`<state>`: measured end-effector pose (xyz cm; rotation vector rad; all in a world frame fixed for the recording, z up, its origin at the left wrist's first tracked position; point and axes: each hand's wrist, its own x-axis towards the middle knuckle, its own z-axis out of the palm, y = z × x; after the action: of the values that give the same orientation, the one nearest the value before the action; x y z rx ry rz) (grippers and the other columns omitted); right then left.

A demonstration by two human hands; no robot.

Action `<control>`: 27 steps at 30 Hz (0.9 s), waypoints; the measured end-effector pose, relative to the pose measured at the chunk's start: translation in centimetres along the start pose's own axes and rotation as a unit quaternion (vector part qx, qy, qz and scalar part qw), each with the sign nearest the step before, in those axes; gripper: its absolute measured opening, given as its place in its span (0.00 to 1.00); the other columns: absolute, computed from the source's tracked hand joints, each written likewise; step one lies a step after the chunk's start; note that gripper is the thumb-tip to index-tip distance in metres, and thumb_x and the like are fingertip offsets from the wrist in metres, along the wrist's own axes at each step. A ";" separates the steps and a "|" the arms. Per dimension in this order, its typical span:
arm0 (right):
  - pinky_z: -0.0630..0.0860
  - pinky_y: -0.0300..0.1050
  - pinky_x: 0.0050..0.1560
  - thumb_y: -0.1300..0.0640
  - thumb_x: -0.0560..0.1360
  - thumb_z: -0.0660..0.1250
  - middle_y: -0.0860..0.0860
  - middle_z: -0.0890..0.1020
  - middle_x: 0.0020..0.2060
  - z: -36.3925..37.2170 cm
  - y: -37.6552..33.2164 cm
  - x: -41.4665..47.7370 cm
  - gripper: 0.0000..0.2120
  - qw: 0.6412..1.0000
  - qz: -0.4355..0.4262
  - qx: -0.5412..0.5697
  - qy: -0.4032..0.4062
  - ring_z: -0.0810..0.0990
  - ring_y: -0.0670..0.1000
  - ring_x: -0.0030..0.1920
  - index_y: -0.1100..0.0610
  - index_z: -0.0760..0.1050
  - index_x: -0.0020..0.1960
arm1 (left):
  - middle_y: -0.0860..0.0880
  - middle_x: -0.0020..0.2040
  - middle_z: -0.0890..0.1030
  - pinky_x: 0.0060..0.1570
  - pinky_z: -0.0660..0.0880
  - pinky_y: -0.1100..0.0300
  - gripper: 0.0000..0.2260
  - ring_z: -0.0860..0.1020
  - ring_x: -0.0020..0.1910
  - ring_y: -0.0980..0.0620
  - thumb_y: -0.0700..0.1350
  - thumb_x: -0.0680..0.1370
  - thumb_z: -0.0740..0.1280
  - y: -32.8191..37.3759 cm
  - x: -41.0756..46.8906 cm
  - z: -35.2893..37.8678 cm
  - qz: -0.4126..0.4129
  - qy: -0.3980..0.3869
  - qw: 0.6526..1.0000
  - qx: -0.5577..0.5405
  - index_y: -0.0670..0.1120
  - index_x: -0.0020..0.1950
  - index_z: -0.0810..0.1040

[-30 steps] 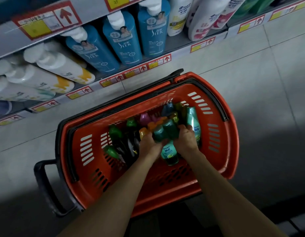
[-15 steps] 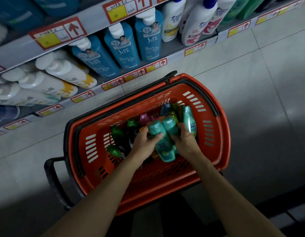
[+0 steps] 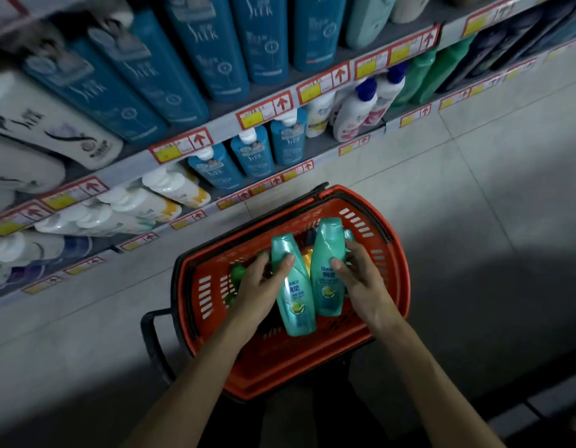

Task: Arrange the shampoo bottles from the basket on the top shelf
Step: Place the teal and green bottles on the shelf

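An orange basket (image 3: 388,253) stands on the floor below me with several small bottles in it. My left hand (image 3: 262,281) grips one teal shampoo bottle (image 3: 294,305) around its upper part. My right hand (image 3: 361,279) grips a second teal shampoo bottle (image 3: 327,273), and a third teal cap shows behind its fingers. Both bottles are lifted above the basket, side by side, caps pointing away from me. Green bottles (image 3: 238,273) and a yellow one (image 3: 306,258) still lie inside the basket.
Store shelves (image 3: 222,127) run along the left and top, packed with large blue pump bottles (image 3: 215,50) and white bottles (image 3: 157,205), with red-arrow price tags on the edges. Grey tiled floor (image 3: 474,205) lies to the right. A black handle (image 3: 151,337) sticks out at the basket's left.
Both hands have risen out of the basket, each with a teal bottle. The view has tilted up, so more shelves show.
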<state>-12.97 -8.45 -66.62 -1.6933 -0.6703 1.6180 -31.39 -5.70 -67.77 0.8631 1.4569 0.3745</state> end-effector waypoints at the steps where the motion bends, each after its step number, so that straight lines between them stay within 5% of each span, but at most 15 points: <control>1: 0.79 0.32 0.42 0.63 0.82 0.61 0.48 0.80 0.51 0.1 -0.8 -0.8 0.16 1.000 -0.005 0.009 -0.002 0.84 0.39 0.46 0.56 0.67 0.69 | 0.63 0.48 0.84 0.36 0.75 0.73 0.14 0.83 0.45 0.64 0.65 0.74 0.66 0.9 -0.6 -0.3 0.009 0.002 1.000 -0.002 0.63 0.57 0.78; 4: 0.79 0.36 0.46 0.61 0.81 0.62 0.48 0.83 0.52 0.3 -3.3 -2.9 0.16 0.999 -0.033 0.024 -0.004 0.84 0.44 0.51 0.54 0.70 0.68 | 0.59 0.48 0.85 0.37 0.75 0.72 0.18 0.84 0.45 0.61 0.63 0.75 0.66 4.3 -2.5 -1.6 0.042 0.010 0.999 -0.007 0.57 0.60 0.79; 10: 0.80 0.40 0.50 0.51 0.77 0.64 0.45 0.83 0.55 0.9 -10.3 -7.8 0.18 0.996 -0.092 0.020 -0.001 0.83 0.48 0.55 0.48 0.72 0.66 | 0.62 0.53 0.84 0.47 0.78 0.66 0.14 0.82 0.51 0.63 0.64 0.76 0.65 12.4 -7.8 -4.6 0.111 0.020 0.993 -0.015 0.62 0.59 0.79; 17: 0.80 0.43 0.56 0.49 0.77 0.64 0.44 0.82 0.58 1.9 -19.9 -13.3 0.18 0.986 -0.167 0.008 -0.024 0.82 0.46 0.58 0.46 0.72 0.67 | 0.62 0.53 0.84 0.45 0.78 0.66 0.09 0.83 0.51 0.62 0.61 0.78 0.65 21.4 -14.4 -7.3 0.192 0.007 0.981 0.006 0.65 0.56 0.80; 22: 0.79 0.45 0.59 0.53 0.77 0.63 0.46 0.82 0.58 3.2 -27.0 -16.8 0.19 0.973 -0.226 0.028 -0.026 0.80 0.48 0.60 0.51 0.72 0.67 | 0.57 0.54 0.85 0.51 0.79 0.58 0.13 0.83 0.53 0.58 0.58 0.79 0.65 26.9 -18.7 -8.5 0.240 0.009 0.971 0.008 0.56 0.60 0.80; 27: 0.78 0.44 0.59 0.57 0.77 0.63 0.50 0.82 0.59 4.2 -33.7 -20.6 0.19 0.957 -0.284 0.046 -0.035 0.80 0.51 0.61 0.57 0.72 0.67 | 0.55 0.52 0.85 0.45 0.77 0.67 0.11 0.84 0.51 0.57 0.57 0.79 0.66 32.8 -23.7 -9.8 0.300 0.012 0.954 0.011 0.54 0.59 0.81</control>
<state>-15.86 -2.56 -27.45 -1.2271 -0.9932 1.2738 -34.75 2.08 -26.95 1.3206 1.1955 0.8244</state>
